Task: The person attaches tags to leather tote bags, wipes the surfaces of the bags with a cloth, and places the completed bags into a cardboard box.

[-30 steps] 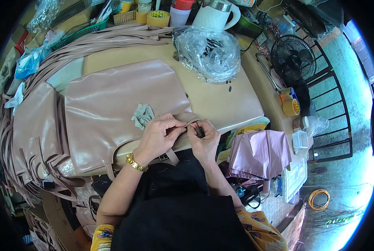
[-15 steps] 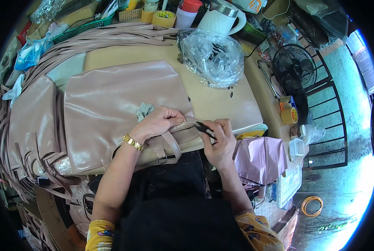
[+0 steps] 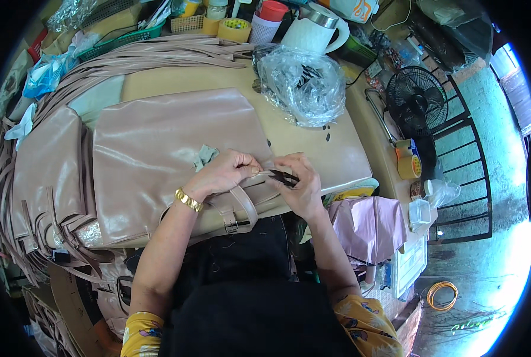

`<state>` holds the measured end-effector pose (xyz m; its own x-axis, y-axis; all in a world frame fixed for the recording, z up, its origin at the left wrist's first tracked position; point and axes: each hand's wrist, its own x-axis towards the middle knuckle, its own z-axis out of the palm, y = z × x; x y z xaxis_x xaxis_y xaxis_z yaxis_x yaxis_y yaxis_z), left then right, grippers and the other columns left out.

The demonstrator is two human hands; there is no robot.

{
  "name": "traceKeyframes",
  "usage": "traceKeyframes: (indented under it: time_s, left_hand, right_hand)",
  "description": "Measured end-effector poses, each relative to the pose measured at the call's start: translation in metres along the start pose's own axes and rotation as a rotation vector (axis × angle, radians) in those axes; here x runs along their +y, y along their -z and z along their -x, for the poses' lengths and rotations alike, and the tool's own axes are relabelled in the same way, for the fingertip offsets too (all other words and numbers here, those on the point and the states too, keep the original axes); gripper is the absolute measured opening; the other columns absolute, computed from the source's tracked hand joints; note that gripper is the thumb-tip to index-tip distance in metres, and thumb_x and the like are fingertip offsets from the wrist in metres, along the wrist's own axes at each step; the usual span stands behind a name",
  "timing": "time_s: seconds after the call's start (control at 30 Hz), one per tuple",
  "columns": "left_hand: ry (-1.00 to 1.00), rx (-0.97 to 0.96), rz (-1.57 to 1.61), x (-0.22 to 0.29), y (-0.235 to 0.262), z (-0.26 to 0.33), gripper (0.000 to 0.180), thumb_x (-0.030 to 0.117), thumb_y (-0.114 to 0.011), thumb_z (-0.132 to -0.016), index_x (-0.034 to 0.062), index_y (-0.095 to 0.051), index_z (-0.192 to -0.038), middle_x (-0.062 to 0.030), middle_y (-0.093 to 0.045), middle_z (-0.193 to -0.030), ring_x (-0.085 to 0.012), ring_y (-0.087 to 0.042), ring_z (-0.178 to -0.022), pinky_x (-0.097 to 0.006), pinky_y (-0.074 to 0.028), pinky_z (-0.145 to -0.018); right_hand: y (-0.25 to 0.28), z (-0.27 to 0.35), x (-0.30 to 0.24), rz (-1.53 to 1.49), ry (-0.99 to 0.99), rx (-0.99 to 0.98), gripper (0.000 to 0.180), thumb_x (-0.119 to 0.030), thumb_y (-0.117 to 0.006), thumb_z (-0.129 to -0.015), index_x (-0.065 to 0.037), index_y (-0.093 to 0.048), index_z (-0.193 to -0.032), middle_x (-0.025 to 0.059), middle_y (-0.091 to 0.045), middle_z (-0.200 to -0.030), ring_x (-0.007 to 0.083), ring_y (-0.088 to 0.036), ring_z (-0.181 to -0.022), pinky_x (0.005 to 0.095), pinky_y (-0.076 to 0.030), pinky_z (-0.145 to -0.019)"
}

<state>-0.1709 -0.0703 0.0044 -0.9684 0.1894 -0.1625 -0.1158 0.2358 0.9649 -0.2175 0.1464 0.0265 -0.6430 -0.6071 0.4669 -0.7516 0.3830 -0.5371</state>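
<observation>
Left of the left hand (image 3: 231, 170) spreads one smooth, glossy, leather-like bag (image 3: 164, 131), one crumpled cloth (image 3: 205, 157) on it. That hand pinches one narrow, pale strip (image 3: 265, 173); just right, one pair of pointed snips (image 3: 285, 177), gripped by the right hand (image 3: 302, 183).

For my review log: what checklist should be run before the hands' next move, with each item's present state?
1. Left hand pinching the strip: ok.
2. Right hand holding the black snips: ok.
3. Snips' tips near the strip: ok.
4. Tips touching the strip: cannot tell.
5. Cloth scrap clear of the snips: ok, beside the left hand.
6. Plastic bundle clear of both hands: ok.
</observation>
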Motion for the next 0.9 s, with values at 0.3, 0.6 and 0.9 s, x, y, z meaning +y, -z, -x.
traceKeyframes:
  time_s: [0.3,0.6,0.9]
  left_hand:
    - [-0.621,0.612,-0.819,0.080,-0.032,0.056,0.012,0.001,-0.065,-0.079,0.0100,-0.067,-0.086,-0.0042,-0.061,-0.078,-0.0228,-0.057,-0.069,-0.035,-0.037,-0.073]
    - [-0.463,0.310,-0.644,0.021,-0.008,0.027,0.007,0.010,-0.064,-0.082,0.0090,-0.068,-0.088,-0.0047,-0.060,-0.081,-0.0238,-0.059,-0.076,-0.038,-0.039,-0.076]
    - [-0.546,0.644,-0.615,0.035,-0.058,0.040,0.018,0.003,-0.073,-0.076,0.0042,-0.070,-0.094,-0.0059,-0.062,-0.090,-0.0213,-0.062,-0.072,-0.032,-0.051,-0.063]
  right_hand:
    - [-0.018,0.033,-0.025,-0.337,-0.301,0.360,0.030,0.002,-0.074,-0.079,0.002,-0.065,-0.108,0.0037,-0.064,-0.082,0.0076,-0.058,-0.073,0.0228,-0.045,-0.065]
    - [0.009,0.013,0.009,-0.530,-0.458,-0.445,0.021,-0.008,-0.070,-0.084,0.004,-0.066,-0.101,0.0047,-0.066,-0.083,0.0080,-0.053,-0.079,0.0282,-0.046,-0.075]
    - [-0.002,0.019,0.015,-0.634,-0.495,-0.349,0.031,-0.011,-0.071,-0.084,0.003,-0.064,-0.111,0.0064,-0.068,-0.088,0.0105,-0.056,-0.084,0.0308,-0.047,-0.078]
